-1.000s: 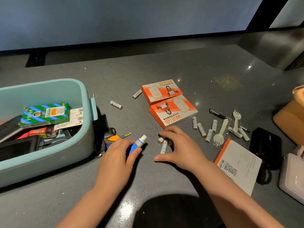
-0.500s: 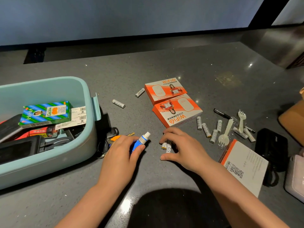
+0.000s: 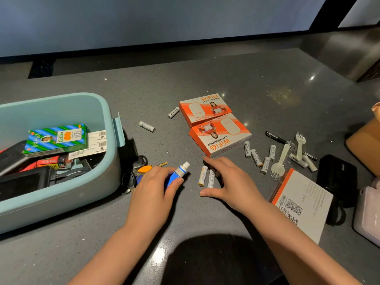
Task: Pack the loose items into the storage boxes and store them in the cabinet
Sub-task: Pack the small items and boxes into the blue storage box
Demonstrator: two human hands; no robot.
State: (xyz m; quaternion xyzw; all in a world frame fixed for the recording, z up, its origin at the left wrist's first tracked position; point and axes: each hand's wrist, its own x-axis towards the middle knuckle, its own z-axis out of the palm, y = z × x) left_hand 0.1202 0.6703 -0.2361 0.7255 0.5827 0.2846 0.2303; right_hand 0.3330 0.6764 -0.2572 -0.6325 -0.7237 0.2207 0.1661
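My left hand (image 3: 152,190) grips a small blue tube (image 3: 178,174) with a white cap, low over the grey counter. My right hand (image 3: 232,182) arches over two white batteries (image 3: 206,177) lying side by side, index finger beyond them and thumb on the near side; it holds neither. A teal storage box (image 3: 112,161) stands at the left, holding a green carton (image 3: 57,138), labels and dark items. Two orange WiFi boxes (image 3: 220,136) lie just beyond my right hand. More batteries (image 3: 257,156) are scattered to the right, and two (image 3: 147,126) lie apart further back.
Keys with an orange tag (image 3: 141,169) lie between the box and my left hand. Right of the batteries are white sporks (image 3: 280,161), a black pen (image 3: 275,137), an orange-edged white box (image 3: 302,204), a black pouch (image 3: 337,173), a pale case (image 3: 368,212) and a brown carton (image 3: 364,145).
My right hand has drawn the two batteries together; they now lie parallel between thumb and fingers. My left hand keeps its hold on the blue tube in the same spot.
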